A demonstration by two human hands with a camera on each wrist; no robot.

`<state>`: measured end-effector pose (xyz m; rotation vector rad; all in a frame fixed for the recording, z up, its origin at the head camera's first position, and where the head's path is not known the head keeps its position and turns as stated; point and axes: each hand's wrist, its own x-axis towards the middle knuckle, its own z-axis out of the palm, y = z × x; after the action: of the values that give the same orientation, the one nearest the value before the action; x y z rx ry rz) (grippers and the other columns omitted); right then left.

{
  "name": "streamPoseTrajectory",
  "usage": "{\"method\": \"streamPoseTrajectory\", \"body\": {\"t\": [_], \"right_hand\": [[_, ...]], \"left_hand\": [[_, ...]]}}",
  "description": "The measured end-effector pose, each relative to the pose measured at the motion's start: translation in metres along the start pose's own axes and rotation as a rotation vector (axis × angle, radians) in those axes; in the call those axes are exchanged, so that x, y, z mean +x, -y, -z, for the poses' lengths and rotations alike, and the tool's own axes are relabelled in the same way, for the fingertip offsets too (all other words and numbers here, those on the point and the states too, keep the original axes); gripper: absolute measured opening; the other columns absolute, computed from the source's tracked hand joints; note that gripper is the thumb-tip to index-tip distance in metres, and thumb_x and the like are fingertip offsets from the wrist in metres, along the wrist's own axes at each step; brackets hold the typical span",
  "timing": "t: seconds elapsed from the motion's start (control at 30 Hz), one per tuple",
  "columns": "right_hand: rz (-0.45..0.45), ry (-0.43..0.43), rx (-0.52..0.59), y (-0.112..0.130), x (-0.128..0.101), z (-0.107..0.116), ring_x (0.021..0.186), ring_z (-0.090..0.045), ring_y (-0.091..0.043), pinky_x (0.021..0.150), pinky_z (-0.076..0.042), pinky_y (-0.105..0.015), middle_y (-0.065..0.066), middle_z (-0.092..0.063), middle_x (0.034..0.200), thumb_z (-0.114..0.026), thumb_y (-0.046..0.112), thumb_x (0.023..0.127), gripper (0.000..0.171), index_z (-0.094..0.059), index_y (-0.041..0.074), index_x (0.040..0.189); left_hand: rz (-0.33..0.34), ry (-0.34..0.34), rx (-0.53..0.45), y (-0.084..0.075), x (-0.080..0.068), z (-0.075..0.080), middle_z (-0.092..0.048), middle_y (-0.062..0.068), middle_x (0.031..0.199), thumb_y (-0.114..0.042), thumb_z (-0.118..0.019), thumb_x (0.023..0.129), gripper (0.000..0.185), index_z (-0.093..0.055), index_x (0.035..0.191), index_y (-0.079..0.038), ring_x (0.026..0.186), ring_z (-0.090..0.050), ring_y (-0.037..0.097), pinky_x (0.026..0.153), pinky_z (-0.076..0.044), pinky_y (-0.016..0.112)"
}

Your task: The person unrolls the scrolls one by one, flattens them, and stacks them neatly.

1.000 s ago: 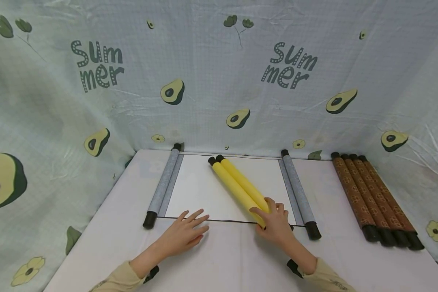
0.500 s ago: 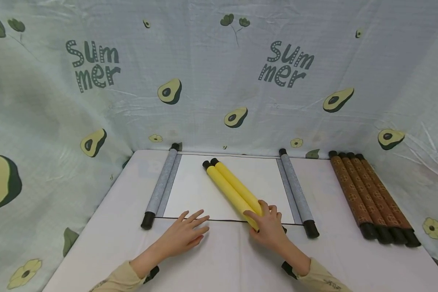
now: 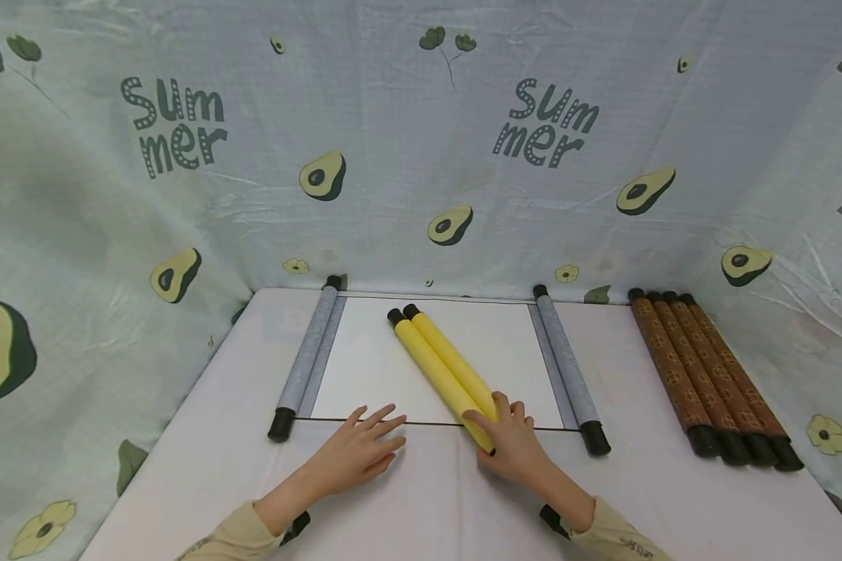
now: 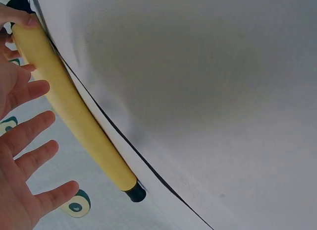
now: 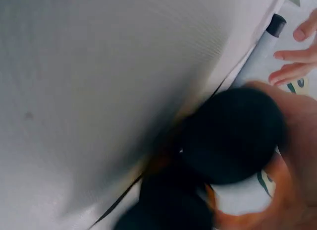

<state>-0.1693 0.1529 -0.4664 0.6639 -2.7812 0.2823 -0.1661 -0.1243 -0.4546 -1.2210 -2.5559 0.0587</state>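
Observation:
A yellow scroll [image 3: 438, 362], rolled into two tubes with black end caps, lies slantwise on an unrolled white sheet [image 3: 372, 366]. My right hand [image 3: 500, 427] grips its near end, with the fingers curled over the tubes. The right wrist view shows the black caps [image 5: 233, 136] close up against my palm. My left hand [image 3: 368, 440] lies flat, fingers spread, on the table at the sheet's near edge, a little left of the yellow scroll. In the left wrist view the yellow tube [image 4: 74, 121] runs past my spread fingers [image 4: 29, 158].
Grey rollers bound the sheet on the left [image 3: 309, 354] and right [image 3: 564, 366]. Several brown patterned scrolls [image 3: 702, 374] lie side by side at the right. An avocado-print cloth [image 3: 421, 156] walls the white table [image 3: 203, 467] on three sides.
My right hand has slid the yellow scroll a little to the left across the sheet. The left hand has stayed where it was.

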Motion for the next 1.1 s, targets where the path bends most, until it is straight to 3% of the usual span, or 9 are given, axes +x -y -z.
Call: {"method": "streamPoseTrajectory", "body": {"t": [0.2,0.33,0.47,0.57,0.67,0.8,1.0,1.1], "right_hand": [[-0.012,0.182,0.073,-0.003,0.001,0.007,0.082,-0.038,-0.030,0.056,-0.030,-0.031,-0.024,-0.034,0.124,-0.068,0.023,0.074,0.052,-0.048,0.029,0.121],[-0.007,0.254,0.127,-0.006,0.002,0.013,0.086,-0.039,-0.032,0.055,-0.034,-0.032,-0.024,-0.031,0.125,-0.070,0.027,0.074,0.056,-0.045,0.029,0.124],[-0.025,0.311,0.184,-0.008,0.005,0.018,0.090,-0.040,-0.033,0.056,-0.039,-0.035,-0.025,-0.030,0.127,-0.071,0.030,0.073,0.059,-0.044,0.027,0.125],[-0.026,0.338,0.215,-0.010,0.009,0.023,0.093,-0.042,-0.036,0.056,-0.041,-0.037,-0.025,-0.030,0.127,-0.070,0.031,0.075,0.056,-0.045,0.025,0.124],[-0.019,0.373,0.258,-0.013,0.014,0.028,0.097,-0.043,-0.042,0.059,-0.044,-0.042,-0.027,-0.031,0.127,-0.067,0.030,0.078,0.049,-0.047,0.022,0.122],[-0.053,0.450,0.331,-0.017,0.022,0.034,0.103,-0.042,-0.045,0.065,-0.044,-0.047,-0.028,-0.031,0.129,-0.063,0.029,0.082,0.046,-0.048,0.018,0.123],[-0.034,0.503,0.402,-0.032,0.038,0.033,0.093,-0.050,-0.029,0.066,-0.041,-0.036,-0.026,-0.039,0.122,-0.055,0.026,0.087,0.047,-0.041,0.013,0.130],[0.004,0.504,0.433,-0.042,0.046,0.033,0.095,-0.050,-0.028,0.069,-0.042,-0.035,-0.025,-0.046,0.117,-0.053,0.026,0.089,0.047,-0.039,0.009,0.131]], "left_hand": [[0.009,0.016,-0.011,-0.001,0.001,0.000,-0.052,-0.001,0.129,-0.030,-0.054,0.087,0.020,-0.060,0.106,-0.026,0.125,-0.041,0.023,0.091,-0.040,0.049],[0.008,0.008,-0.015,-0.002,0.001,-0.001,-0.052,-0.001,0.129,-0.030,-0.054,0.087,0.020,-0.060,0.106,-0.026,0.125,-0.041,0.023,0.091,-0.040,0.049],[-0.004,-0.042,-0.022,-0.003,0.004,-0.002,-0.053,0.000,0.128,-0.029,-0.056,0.086,0.021,-0.060,0.106,-0.025,0.124,-0.043,0.024,0.090,-0.041,0.048],[0.013,-0.069,-0.098,-0.005,0.008,-0.001,-0.054,0.001,0.126,-0.027,-0.056,0.086,0.022,-0.061,0.107,-0.023,0.121,-0.046,0.027,0.089,-0.043,0.046],[0.084,-0.065,-0.288,-0.008,0.014,-0.001,-0.055,0.005,0.125,-0.024,-0.055,0.087,0.024,-0.061,0.109,-0.017,0.118,-0.048,0.029,0.090,-0.043,0.044],[0.232,-0.027,-0.628,-0.014,0.023,-0.003,-0.055,0.011,0.124,-0.019,-0.050,0.090,0.026,-0.060,0.113,-0.009,0.116,-0.050,0.028,0.092,-0.043,0.041],[0.422,-0.025,-1.056,-0.013,0.040,-0.007,-0.060,0.020,0.113,-0.011,-0.046,0.092,0.025,-0.058,0.110,0.002,0.101,-0.059,0.033,0.073,-0.052,0.033],[0.518,-0.007,-1.272,-0.010,0.049,-0.008,-0.056,0.027,0.113,-0.012,-0.044,0.093,0.030,-0.053,0.113,0.008,0.098,-0.059,0.038,0.072,-0.053,0.034]]}}
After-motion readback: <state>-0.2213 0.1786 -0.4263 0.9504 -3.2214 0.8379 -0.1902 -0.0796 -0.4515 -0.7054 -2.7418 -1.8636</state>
